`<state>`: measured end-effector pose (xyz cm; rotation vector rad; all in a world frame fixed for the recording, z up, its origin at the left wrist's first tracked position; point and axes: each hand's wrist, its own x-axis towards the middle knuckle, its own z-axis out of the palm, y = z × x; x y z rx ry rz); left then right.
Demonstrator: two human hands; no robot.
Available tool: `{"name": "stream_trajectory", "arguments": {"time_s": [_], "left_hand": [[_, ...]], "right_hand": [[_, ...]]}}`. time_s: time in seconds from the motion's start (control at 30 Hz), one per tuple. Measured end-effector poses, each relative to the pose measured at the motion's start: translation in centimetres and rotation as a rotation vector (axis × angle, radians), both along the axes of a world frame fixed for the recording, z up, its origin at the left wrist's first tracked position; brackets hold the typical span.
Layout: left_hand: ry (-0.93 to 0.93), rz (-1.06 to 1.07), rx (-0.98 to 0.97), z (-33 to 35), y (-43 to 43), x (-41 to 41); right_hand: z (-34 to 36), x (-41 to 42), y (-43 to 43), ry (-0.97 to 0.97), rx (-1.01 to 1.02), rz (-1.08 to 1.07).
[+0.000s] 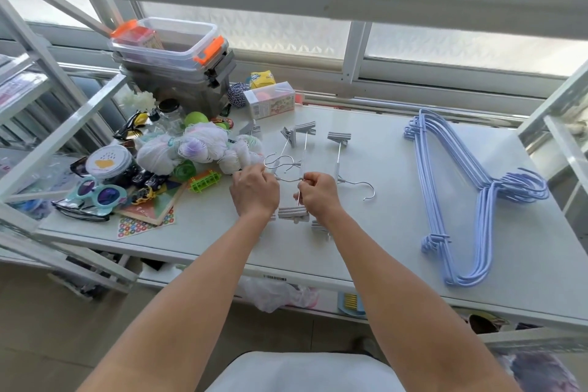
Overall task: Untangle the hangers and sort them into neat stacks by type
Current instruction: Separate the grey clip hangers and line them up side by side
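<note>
Seemingly both hands, left [254, 189] and right [315, 192], pinch tangled grey clip hangers [304, 153], hiding their joints.

Clutter along the left half of the white tabletop [375, 143], under a frosted window.

Upper left: stacked clear bins with orange latches [168, 44], a ball of striped twine [237, 94], and a small printed box [273, 99]. Lower left: white yarn bundles [191, 149], a green ball [196, 119], teal sunglasses [95, 193], a green plastic piece [205, 180], a round-lidded jar [106, 164].
</note>
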<state>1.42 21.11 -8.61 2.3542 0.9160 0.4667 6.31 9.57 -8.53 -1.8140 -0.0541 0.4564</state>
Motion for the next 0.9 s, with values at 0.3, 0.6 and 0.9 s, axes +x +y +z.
{"name": "stream_trajectory", "arguments": {"time_s": [0.3,0.6,0.9], "left_hand": [[0.064,-0.082,0.060,-1.0,-0.1,0.0],[0.069,-0.031,-0.142,-0.8,2.3,0.7],[0.154,-0.092,-0.251,-1.8,7.4,3.4]], "right_hand": [[-0.3,-0.7,0.9,-0.139,-0.105,0.101],[0.4,-0.9,0.8,-0.275,-0.413,0.195],[-1.2,-0.1,-0.8,-0.241,-0.296,0.155]]}}
